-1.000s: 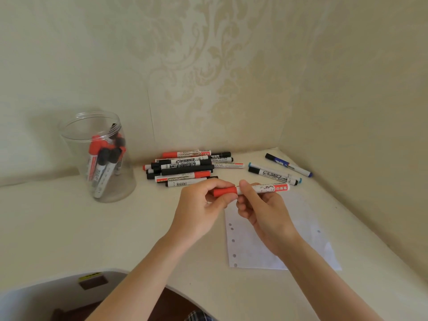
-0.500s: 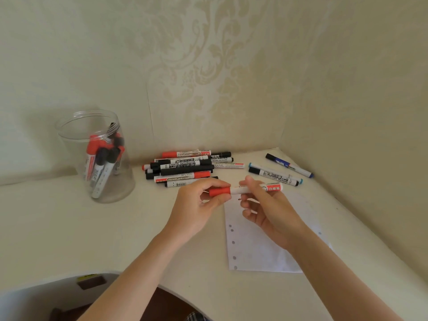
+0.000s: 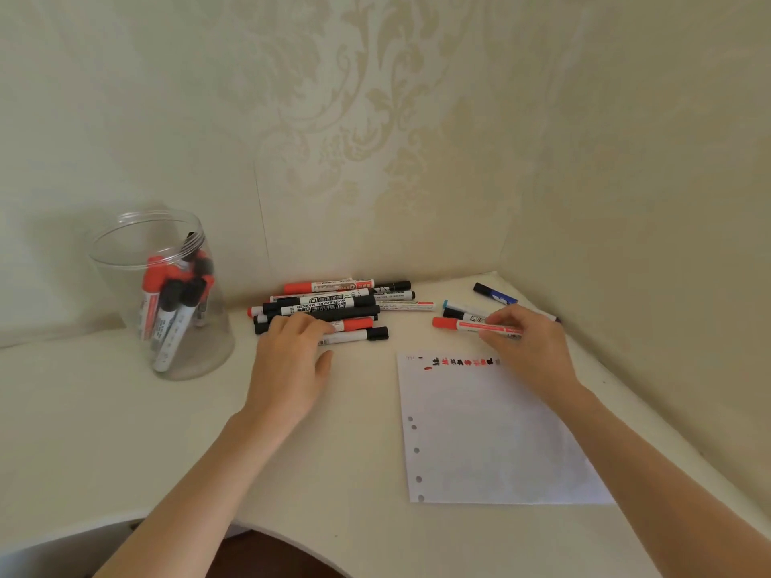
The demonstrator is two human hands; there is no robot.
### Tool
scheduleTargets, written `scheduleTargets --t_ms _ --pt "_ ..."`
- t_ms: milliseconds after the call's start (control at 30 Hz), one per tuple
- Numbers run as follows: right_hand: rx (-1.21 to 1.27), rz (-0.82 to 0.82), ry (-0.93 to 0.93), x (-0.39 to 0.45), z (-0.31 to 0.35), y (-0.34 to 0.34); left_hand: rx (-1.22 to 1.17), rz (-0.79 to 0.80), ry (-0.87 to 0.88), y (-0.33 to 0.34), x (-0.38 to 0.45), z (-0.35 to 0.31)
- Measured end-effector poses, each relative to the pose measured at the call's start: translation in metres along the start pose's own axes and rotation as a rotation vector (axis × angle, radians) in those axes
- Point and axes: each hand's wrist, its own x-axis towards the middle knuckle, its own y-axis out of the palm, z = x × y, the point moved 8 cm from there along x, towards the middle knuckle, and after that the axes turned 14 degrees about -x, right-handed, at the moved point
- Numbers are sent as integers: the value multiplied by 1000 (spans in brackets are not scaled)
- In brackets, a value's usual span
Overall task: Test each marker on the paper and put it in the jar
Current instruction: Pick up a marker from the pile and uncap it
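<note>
Paper [image 3: 492, 435]: I see it nearest, flat on the desk [image 3: 125, 431], red and black test marks along its far edge.
Right hand [image 3: 526, 348]: pinches the red-capped marker [image 3: 471, 326] beyond the paper; long axis left-right, cap pointing left.
Left hand [image 3: 292, 360]: fingers relaxed, resting on the marker pile [image 3: 329, 310]; earlier it gripped the cap.
Room: open desk between pile and jar [image 3: 160, 294].
Jar: far left by the wall, markers standing inside.
</note>
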Motion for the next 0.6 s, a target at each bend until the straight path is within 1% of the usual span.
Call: scheduleTargets --t_ms 167,233,300,400,467,600 --pt "-333 -72 -65 9 -4 14 89 -10 6 6 2 6" --pt "-398 -114 -61 11 -2 14 90 -19 -13 7 3 9" --pt "-356 -164 -91 7 5 14 99 -42 -18 6 3 11" --pt "-141 -204 -196 -6 35 12 114 -62 -4 4 5 13" --pt "-25 -137 -233 -15 55 18 117 -56 18 7 6 12" --pt "-13 28 -413 -36 96 46 27 -30 7 12 -1 13"
